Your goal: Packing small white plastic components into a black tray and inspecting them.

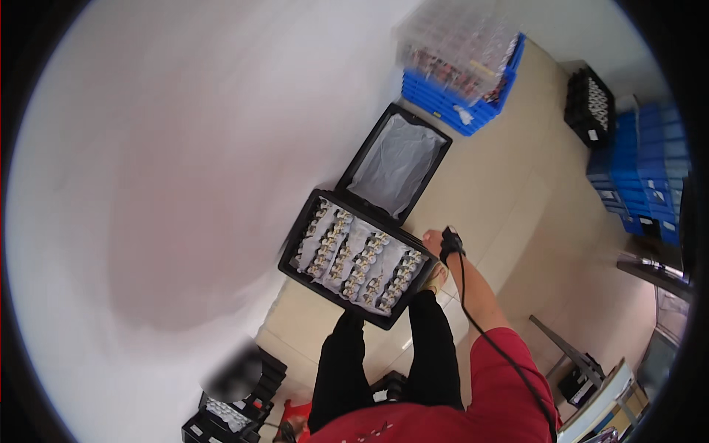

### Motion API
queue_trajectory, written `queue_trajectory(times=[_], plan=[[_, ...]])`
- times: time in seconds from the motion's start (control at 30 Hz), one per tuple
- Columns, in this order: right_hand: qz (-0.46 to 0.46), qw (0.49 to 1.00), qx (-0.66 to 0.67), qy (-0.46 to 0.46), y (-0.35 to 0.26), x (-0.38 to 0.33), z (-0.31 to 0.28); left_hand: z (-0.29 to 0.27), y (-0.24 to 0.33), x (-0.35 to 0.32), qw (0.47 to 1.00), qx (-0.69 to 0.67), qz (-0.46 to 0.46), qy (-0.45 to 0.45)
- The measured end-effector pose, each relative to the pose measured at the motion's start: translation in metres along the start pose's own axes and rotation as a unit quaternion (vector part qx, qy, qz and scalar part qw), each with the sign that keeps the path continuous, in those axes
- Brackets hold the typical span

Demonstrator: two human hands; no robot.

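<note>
A black plastic crate point(341, 301) stands in front of my legs, lined with whitish sheeting. On the lining lie rows of small white and yellowish parts point(367, 255) with dark bits among them; their kind is too small to make out. My right hand point(433, 241), with a black strapped device and cable at the wrist, is closed at the crate's far right corner; its fingertips are partly hidden. Low at the left, what looks like my left hand point(298, 424) is beside a dark band, its fingers indistinct. Just beyond the crate, a second black crate point(425, 176) holds only whitish lining.
A white wall runs along the left. Ahead stand blue crates point(450, 111) under clear trays point(461, 44). Blue bins point(650, 162) and a black crate point(591, 107) are at the far right. Black crates point(233, 413) sit low left; a table point(602, 399) is low right.
</note>
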State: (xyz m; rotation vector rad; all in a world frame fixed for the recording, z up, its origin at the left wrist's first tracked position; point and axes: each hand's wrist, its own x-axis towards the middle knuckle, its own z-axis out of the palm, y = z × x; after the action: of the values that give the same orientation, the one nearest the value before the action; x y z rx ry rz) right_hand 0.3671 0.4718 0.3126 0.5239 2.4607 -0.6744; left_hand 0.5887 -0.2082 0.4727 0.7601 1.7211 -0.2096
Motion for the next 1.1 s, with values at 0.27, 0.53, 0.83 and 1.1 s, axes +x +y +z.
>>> queue_trajectory(times=[0.27, 0.53, 0.83, 1.1], plan=[[-0.109, 0.977, -0.169, -0.075, 0.063, 0.209, 0.096, 0.029, 0.028, 0.136, 0.972, -0.217, -0.082, -0.035], [-0.198, 0.976, -0.085, 0.005, 0.055, 0.299, 0.227, 0.051, 0.028, 0.183, 0.902, -0.383, -0.197, -0.038], [-0.134, 0.987, 0.064, 0.060, 0.063, 0.292, 0.180, 0.015, 0.046, 0.181, 0.819, -0.517, -0.251, -0.003], [0.113, 0.773, 0.583, 0.222, 0.049, 0.105, -0.022, -0.016, 0.085, 0.145, 0.750, -0.617, -0.234, 0.051]])
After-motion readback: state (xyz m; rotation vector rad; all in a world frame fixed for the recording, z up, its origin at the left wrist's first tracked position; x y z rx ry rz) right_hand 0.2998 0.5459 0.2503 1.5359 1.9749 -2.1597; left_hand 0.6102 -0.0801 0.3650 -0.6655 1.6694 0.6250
